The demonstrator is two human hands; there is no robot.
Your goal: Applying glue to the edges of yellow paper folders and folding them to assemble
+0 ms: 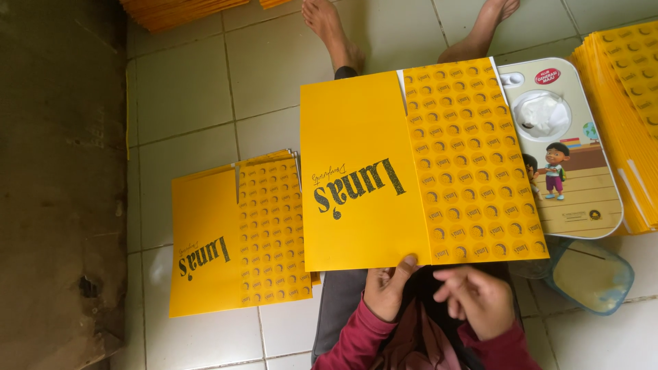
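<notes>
Fingers of the left hand (pixel 388 291) pinch the near edge of a large yellow folded card (pixel 418 168), thumb on top just at the seam where its plain panel meets its patterned flap; the right hand (pixel 476 300) hovers just beside it, fingers loosely curled and holding nothing. The card lies across the seated person's lap, stretching away toward two bare feet on the white tiled floor (pixel 199 82). It appears the folding or gluing of this piece is in hand, with the flap laid over and being checked; the next move would likely call for a firm press along the seam and a clean lift to the left. There, a pile of matching yellow cards (pixel 236 240) rests on the tiles. To the right sit a lidded tray with cartoon figures (pixel 579 185), a small blue-rimmed container (pixel 593 277), and a further stack of yellow sheets (pixel 627 103).
</notes>
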